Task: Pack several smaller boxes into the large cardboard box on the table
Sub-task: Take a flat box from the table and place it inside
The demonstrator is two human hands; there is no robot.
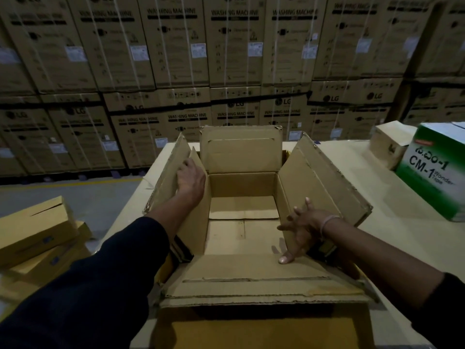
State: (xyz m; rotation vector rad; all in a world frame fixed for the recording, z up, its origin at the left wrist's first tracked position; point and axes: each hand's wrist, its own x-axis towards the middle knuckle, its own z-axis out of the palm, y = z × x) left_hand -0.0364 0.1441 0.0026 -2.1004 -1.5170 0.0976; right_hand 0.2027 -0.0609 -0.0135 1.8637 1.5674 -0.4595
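Both hands spread flat: left hand (pixel 190 178) presses the large cardboard box (pixel 243 207)'s flap, right hand (pixel 303 229) its wall; table (pixel 392 197) beneath, washing-machine cartons (pixel 176 46) at twelve o'clock.

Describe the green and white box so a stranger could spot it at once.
Start at the large cardboard box open on the table, then look right. The green and white box stands there, printed "CM-1 Wonder Tape"; everything around it is plain brown.
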